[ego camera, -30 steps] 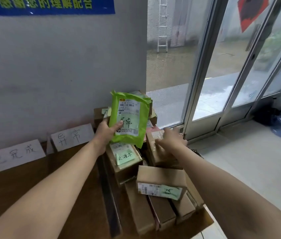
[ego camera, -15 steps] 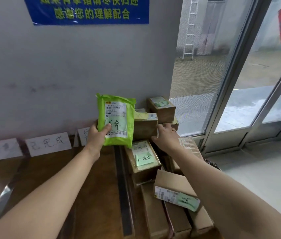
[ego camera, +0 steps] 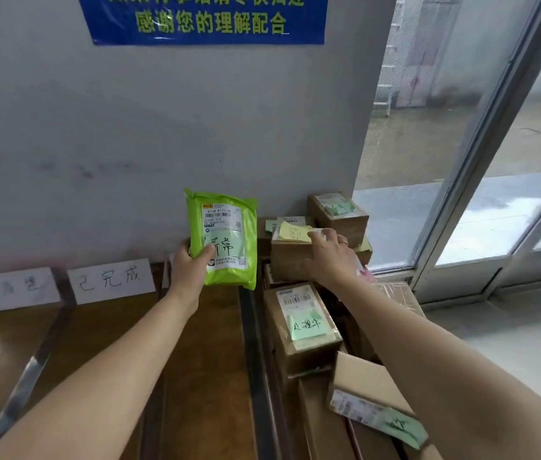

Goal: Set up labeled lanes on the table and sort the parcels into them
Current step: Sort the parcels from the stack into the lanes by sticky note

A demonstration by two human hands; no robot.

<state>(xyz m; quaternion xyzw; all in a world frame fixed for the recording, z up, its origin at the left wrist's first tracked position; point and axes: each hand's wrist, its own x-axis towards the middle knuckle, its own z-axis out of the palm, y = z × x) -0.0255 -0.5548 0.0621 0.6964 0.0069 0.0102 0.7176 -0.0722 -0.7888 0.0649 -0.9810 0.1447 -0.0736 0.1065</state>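
Note:
My left hand (ego camera: 189, 265) grips a bright green mailer bag (ego camera: 224, 239) by its lower left corner and holds it upright above the brown table (ego camera: 196, 360). A shipping label and a handwritten green note face me. My right hand (ego camera: 330, 257) rests, fingers spread, on top of a cardboard box (ego camera: 287, 260) with a yellow sticky note, in the pile at the right. White paper lane labels lean against the wall: one (ego camera: 111, 280) with clear handwriting, a blurred one (ego camera: 10, 288) further left. Dark tape strips (ego camera: 250, 353) divide the tabletop into lanes.
Several cardboard parcels with green notes are stacked right of the tape strip, among them one (ego camera: 302, 325) in the middle and one (ego camera: 338, 214) at the back. A blue sign (ego camera: 209, 18) hangs on the grey wall. A glass door (ego camera: 461, 161) and tiled floor lie to the right.
The view has swung left, bringing a further lane label into sight at the left. My left hand carried the green mailer leftward over the table. My right hand moved up onto the yellow-noted box.

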